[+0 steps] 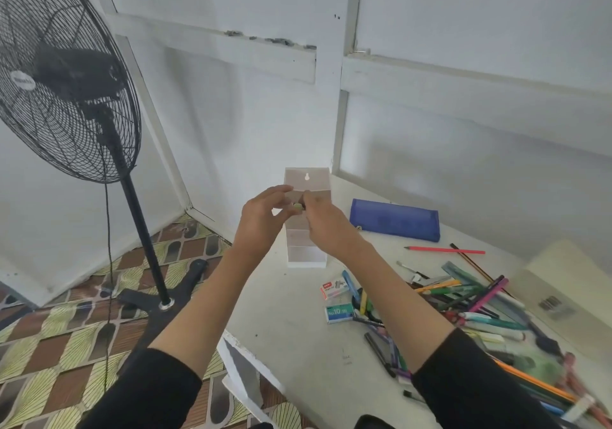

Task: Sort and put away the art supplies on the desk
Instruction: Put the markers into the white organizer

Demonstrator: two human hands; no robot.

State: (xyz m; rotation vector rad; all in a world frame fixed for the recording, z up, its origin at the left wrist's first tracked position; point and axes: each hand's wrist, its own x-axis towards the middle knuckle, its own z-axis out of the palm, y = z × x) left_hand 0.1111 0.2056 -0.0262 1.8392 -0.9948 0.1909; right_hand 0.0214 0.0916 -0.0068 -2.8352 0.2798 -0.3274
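While our left hand (265,218) and right hand (326,226) pinch one small round item (299,207) over the organizer (306,258), we judge it light and rigid. A fingertip hold at its rim suits it.

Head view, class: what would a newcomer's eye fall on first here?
The left hand and right hand meet mid-frame, pinching a small object in front of the white organizer. A big black fan stands at left; a heap of pens sprawls on the desk at right.
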